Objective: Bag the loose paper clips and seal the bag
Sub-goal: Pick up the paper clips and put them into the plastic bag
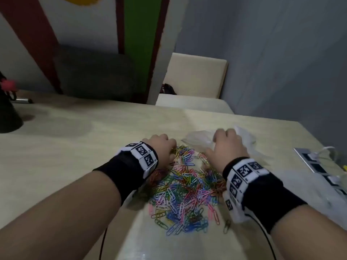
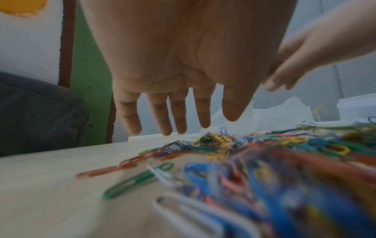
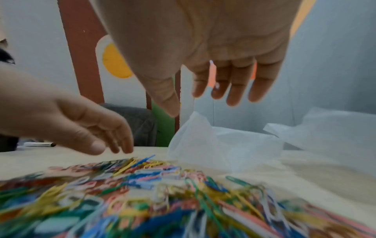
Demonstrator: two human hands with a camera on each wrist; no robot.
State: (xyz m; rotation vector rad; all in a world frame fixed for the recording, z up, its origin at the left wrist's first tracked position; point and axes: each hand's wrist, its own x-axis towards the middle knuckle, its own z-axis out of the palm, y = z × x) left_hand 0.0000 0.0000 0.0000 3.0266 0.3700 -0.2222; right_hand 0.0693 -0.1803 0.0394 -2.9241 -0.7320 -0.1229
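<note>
A wide heap of coloured paper clips (image 1: 185, 190) lies on the pale table (image 1: 75, 156), blurred up close in both wrist views (image 2: 264, 169) (image 3: 142, 193). A crumpled clear plastic bag (image 1: 199, 137) (image 3: 219, 145) lies just beyond the heap at the right. My left hand (image 1: 163, 147) (image 2: 179, 80) hovers over the heap's far left edge, fingers straight and spread, holding nothing. My right hand (image 1: 227, 147) (image 3: 215, 64) hangs above the bag's near edge with fingers extended, also holding nothing. From the head view the fingertips of both hands are hidden.
A power strip (image 1: 323, 166) with a white plug sits at the table's right edge. A dark cup (image 1: 9, 117) and a marker (image 1: 24, 100) stand far left. A beige chair (image 1: 195, 79) and a grey cushion (image 1: 93, 72) are behind the table.
</note>
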